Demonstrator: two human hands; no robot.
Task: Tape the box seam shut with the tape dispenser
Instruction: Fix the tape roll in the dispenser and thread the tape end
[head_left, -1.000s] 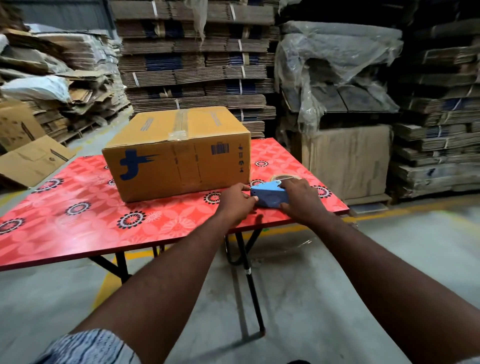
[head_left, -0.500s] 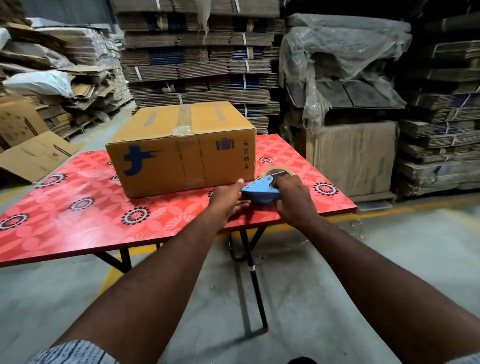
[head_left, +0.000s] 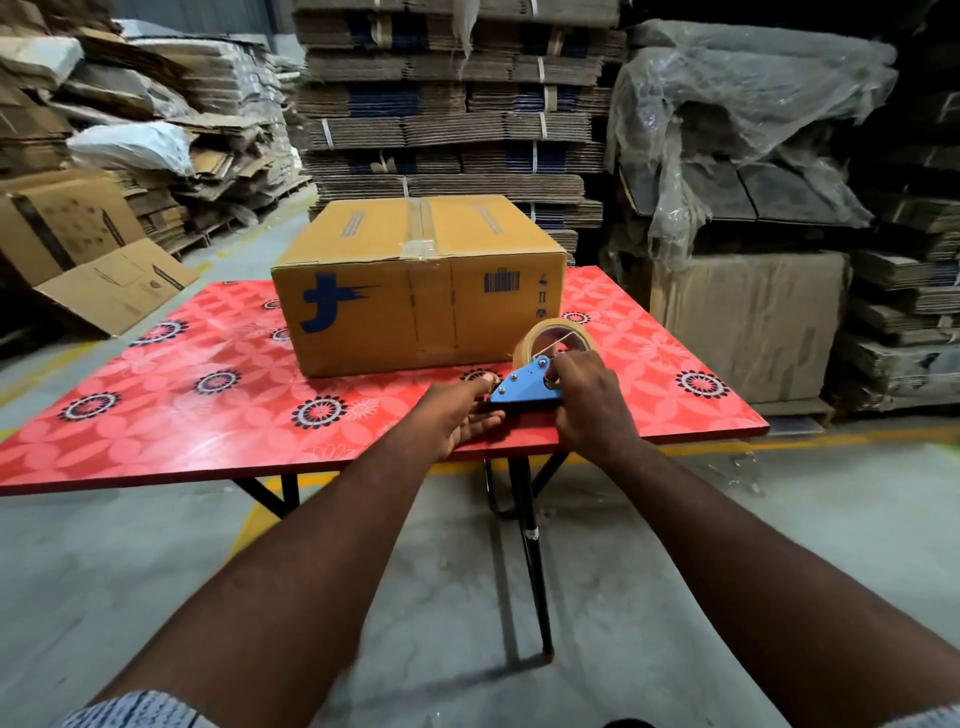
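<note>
A brown cardboard box (head_left: 415, 291) with a blue logo stands on the red flowered table (head_left: 208, 415); a strip of clear tape runs along its top seam and over the front edge. In front of the box's right corner is a blue tape dispenser (head_left: 524, 389) with a tan tape roll (head_left: 553, 338), tilted up on the table. My right hand (head_left: 592, 410) grips the dispenser from the right. My left hand (head_left: 457, 415) lies palm up beside it, fingers apart, fingertips touching the dispenser's front tip.
Stacks of flattened cardboard (head_left: 447, 104) rise behind the table. Plastic-wrapped pallets (head_left: 737, 130) and a large carton (head_left: 748, 322) stand to the right, loose boxes (head_left: 93, 260) to the left. The table's near edge is just under my hands; concrete floor below.
The dispenser has been tipped upright, so the tape roll now shows above the blue body. My left hand has opened and turned palm up. The view has moved closer to the table.
</note>
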